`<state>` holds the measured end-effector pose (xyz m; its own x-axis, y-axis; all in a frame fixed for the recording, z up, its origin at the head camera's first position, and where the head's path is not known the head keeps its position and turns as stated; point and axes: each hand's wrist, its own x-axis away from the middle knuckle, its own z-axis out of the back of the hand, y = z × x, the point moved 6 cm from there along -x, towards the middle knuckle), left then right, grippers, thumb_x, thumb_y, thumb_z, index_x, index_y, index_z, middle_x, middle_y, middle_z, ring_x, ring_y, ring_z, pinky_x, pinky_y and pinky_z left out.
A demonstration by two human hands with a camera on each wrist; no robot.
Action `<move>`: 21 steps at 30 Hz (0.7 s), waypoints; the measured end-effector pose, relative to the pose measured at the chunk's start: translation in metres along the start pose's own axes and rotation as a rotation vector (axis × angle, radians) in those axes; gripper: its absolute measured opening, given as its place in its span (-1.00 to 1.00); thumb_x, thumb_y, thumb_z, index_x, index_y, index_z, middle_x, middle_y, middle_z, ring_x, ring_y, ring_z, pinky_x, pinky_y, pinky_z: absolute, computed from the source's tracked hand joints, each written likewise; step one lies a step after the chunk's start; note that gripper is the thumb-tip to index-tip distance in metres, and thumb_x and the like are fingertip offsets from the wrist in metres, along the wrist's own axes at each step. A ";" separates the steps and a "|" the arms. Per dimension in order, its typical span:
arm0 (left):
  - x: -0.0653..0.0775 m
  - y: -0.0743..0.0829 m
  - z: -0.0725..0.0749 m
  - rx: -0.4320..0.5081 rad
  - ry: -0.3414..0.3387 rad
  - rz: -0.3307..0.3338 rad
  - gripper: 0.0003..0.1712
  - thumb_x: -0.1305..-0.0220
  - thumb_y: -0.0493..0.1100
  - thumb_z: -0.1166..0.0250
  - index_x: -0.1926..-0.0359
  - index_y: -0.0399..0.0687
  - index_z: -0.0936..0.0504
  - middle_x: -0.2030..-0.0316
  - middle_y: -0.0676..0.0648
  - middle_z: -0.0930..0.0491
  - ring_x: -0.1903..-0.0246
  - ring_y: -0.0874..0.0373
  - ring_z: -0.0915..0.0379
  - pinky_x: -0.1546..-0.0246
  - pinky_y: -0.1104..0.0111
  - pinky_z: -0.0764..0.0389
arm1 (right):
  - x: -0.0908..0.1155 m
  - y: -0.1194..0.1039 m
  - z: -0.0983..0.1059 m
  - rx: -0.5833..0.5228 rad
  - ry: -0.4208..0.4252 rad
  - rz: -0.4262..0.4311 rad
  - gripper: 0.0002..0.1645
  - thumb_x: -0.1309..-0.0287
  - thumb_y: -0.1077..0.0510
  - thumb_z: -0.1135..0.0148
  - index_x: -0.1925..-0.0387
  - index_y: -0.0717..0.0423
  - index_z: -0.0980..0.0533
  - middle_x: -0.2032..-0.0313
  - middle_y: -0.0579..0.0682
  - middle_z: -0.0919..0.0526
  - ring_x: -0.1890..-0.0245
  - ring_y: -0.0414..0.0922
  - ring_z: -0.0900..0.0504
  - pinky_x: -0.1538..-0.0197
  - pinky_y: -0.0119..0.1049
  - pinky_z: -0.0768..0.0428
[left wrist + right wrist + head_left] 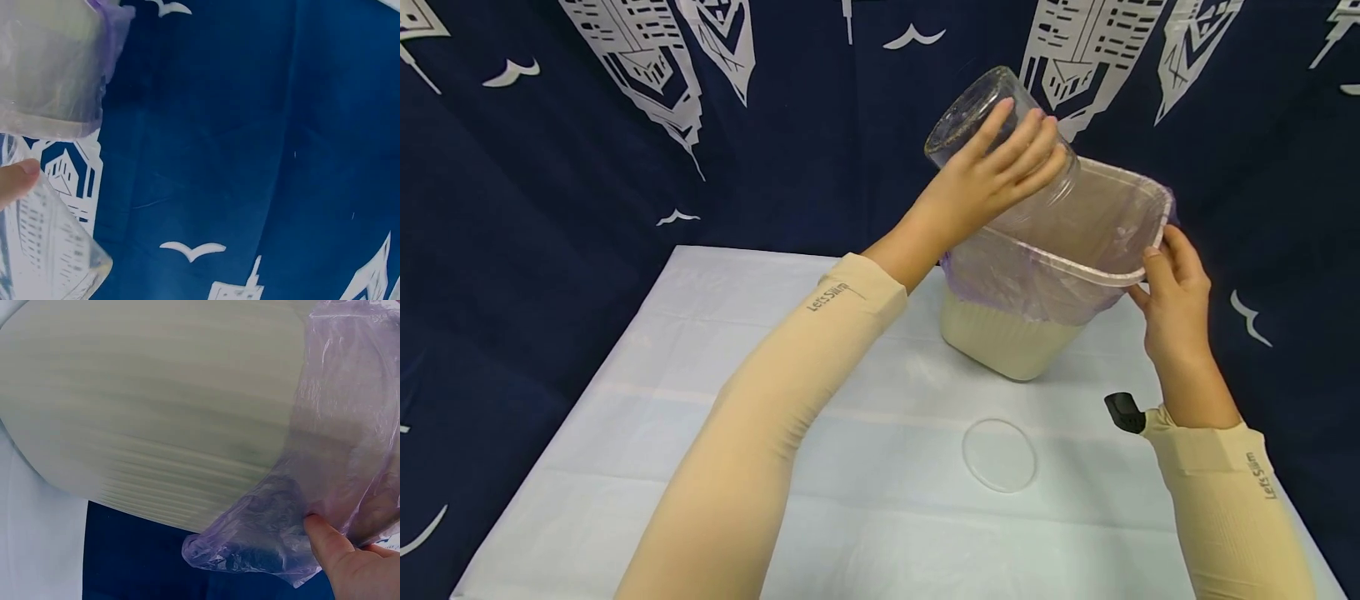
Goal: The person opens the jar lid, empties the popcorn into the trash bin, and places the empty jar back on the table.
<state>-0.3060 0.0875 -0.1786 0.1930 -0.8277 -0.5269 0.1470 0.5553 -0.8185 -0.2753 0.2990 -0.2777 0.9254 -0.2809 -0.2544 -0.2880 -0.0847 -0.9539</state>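
My left hand (996,171) grips a clear glass jar (957,125) with the fingers spread along its side. The jar is tilted, its base up to the left and its other end down at the mouth of a cream trash bin (1007,337). A thin purple trash bag (1037,279) lines the bin and folds over its rim. At the right corner, my right hand (1176,304) holds the bin's rim through the bag. The bin leans to the right. In the right wrist view, a finger (328,544) presses the bag against the outside.
A thin clear ring-shaped piece (964,450) lies on the white-covered table (880,525) in front of the bin. Behind the table hangs a dark blue cloth (820,125) printed with white buildings and birds.
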 end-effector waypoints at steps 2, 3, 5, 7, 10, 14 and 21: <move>0.004 -0.007 -0.002 0.057 -0.013 0.090 -0.44 -0.28 -0.41 0.41 -0.26 0.03 -0.11 -0.22 -0.08 -0.16 -0.21 0.02 -0.05 -0.21 0.05 0.02 | 0.000 0.000 -0.001 0.006 -0.001 0.001 -0.43 -0.28 0.10 0.06 -0.30 0.00 -0.13 -0.28 0.05 -0.13 -0.25 -0.07 -0.14 -0.18 -0.05 0.01; 0.006 -0.010 -0.003 0.095 -0.031 0.132 -0.44 -0.27 -0.39 0.36 -0.26 0.05 -0.12 -0.22 -0.07 -0.16 -0.21 0.03 -0.04 -0.21 0.05 0.04 | 0.000 0.000 -0.001 0.008 0.000 0.000 -0.43 -0.28 0.10 0.06 -0.30 0.00 -0.12 -0.28 0.04 -0.13 -0.25 -0.07 -0.14 -0.18 -0.05 0.02; 0.010 -0.016 -0.007 0.188 -0.096 0.206 -0.42 -0.25 -0.38 0.26 -0.27 0.08 -0.10 -0.24 -0.07 -0.12 -0.22 0.03 0.00 -0.22 0.06 0.09 | 0.000 0.000 -0.001 0.009 0.003 -0.002 -0.43 -0.28 0.10 0.06 -0.30 -0.01 -0.13 -0.28 0.04 -0.14 -0.25 -0.07 -0.14 -0.18 -0.05 0.02; 0.016 -0.023 -0.012 0.303 -0.187 0.281 -0.40 -0.24 -0.27 0.09 -0.30 0.09 -0.06 -0.27 -0.07 -0.06 -0.24 0.03 0.07 -0.23 0.06 0.17 | 0.000 0.000 -0.001 0.006 0.006 -0.004 -0.44 -0.28 0.10 0.06 -0.30 -0.01 -0.14 -0.28 0.05 -0.14 -0.24 -0.07 -0.15 -0.18 -0.04 0.02; 0.027 -0.032 -0.020 0.472 -0.320 0.411 -0.19 -0.15 0.04 -0.17 -0.34 0.08 0.03 -0.31 -0.05 0.03 -0.28 0.04 0.18 -0.23 0.10 0.28 | 0.001 0.000 -0.002 0.009 0.007 -0.007 -0.44 -0.28 0.09 0.05 -0.30 -0.01 -0.14 -0.27 0.04 -0.15 -0.24 -0.07 -0.15 -0.18 -0.04 0.01; 0.044 -0.042 -0.025 0.664 -0.393 0.606 0.18 0.19 0.34 -0.32 -0.36 0.05 0.10 -0.32 -0.01 0.05 -0.28 0.09 0.21 -0.23 0.21 0.25 | 0.000 0.000 -0.003 0.018 0.004 -0.003 -0.43 -0.28 0.09 0.05 -0.30 -0.01 -0.14 -0.27 0.04 -0.15 -0.24 -0.07 -0.16 -0.18 -0.04 0.00; 0.076 -0.051 -0.029 1.030 -0.304 0.923 0.23 0.36 0.36 -0.40 -0.31 0.06 0.00 -0.26 0.06 -0.07 -0.25 0.18 0.11 -0.18 0.32 0.04 | 0.000 -0.001 -0.001 0.011 -0.007 0.000 -0.44 -0.28 0.10 0.06 -0.29 0.01 -0.14 -0.27 0.07 -0.14 -0.23 -0.06 -0.16 -0.16 -0.05 -0.01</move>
<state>-0.3274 -0.0060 -0.1833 0.7864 -0.1643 -0.5954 0.4608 0.7980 0.3884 -0.2754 0.2978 -0.2763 0.9272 -0.2739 -0.2556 -0.2854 -0.0745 -0.9555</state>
